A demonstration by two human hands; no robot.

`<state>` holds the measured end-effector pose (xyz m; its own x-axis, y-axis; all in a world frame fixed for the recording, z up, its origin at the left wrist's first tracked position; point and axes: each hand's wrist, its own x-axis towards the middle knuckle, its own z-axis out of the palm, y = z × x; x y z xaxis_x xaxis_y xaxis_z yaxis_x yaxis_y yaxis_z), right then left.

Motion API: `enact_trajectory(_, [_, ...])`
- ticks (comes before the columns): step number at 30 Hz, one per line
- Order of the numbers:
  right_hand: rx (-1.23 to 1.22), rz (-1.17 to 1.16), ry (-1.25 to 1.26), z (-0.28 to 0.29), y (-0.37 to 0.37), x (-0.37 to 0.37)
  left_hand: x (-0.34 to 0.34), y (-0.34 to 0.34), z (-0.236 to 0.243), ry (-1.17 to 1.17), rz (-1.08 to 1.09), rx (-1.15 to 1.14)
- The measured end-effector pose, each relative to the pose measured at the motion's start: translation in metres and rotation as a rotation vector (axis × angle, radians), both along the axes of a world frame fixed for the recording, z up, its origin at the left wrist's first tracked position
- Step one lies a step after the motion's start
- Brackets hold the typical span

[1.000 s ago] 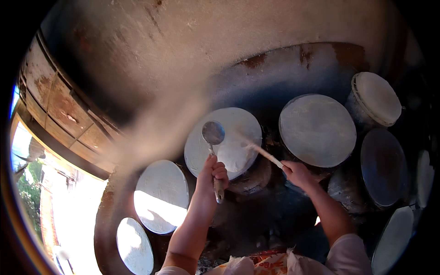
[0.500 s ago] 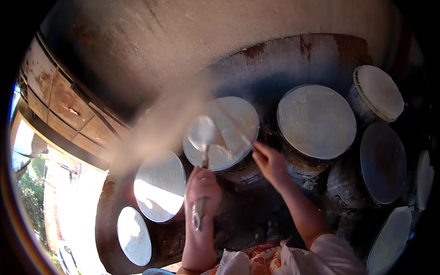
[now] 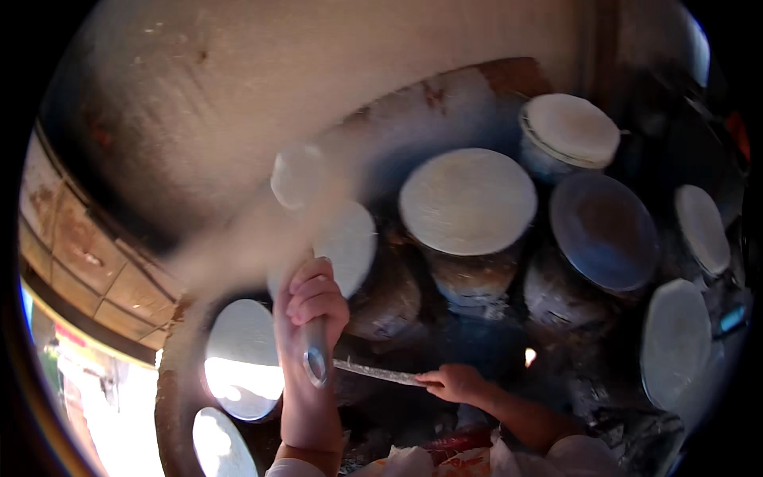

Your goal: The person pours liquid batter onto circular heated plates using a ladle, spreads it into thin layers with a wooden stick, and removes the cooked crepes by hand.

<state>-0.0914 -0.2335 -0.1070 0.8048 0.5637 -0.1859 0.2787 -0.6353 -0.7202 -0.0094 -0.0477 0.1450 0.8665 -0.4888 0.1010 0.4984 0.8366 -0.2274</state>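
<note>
The left hand grips the ladle, while the right hand, pinching the stick, has withdrawn from the white disc, which the stick no longer crosses.

Grey, long-handled ladle: metallic, glossy at handle end. Pale, slender stick: rough, matt. Broad, white, round disc: matt, faintly streaked.

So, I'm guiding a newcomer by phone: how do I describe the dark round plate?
Find the curved row of drum-like stands. From the left hand, which holds a ladle, look right along it to the large pale plate; the dark round plate comes next, slightly lower. It is blue-grey with a brownish middle, while the plates around it are pale.
</note>
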Motion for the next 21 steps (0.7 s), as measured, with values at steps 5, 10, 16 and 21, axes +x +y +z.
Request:
enact_trajectory(5, [0.408,-0.984,0.252,0.043,-0.153,-0.085,-0.002,-0.111,0.02,-0.094,-0.446,-0.12])
enact_trajectory(10, [0.923,-1.562,-0.135,0.044,-0.283,-0.103,0.026,-0.275,-0.024,0.11,-0.954,-0.249])
enact_trajectory(16, [1.205,-1.841,-0.214,-0.008,-0.297,-0.066,0.025,-0.416,-0.11,0.287,-1.171,0.189])
enact_trajectory(21, [1.342,-1.959,-0.216,-0.002,-0.278,-0.044,0.041,-0.47,-0.153,0.149,-1.255,0.514])
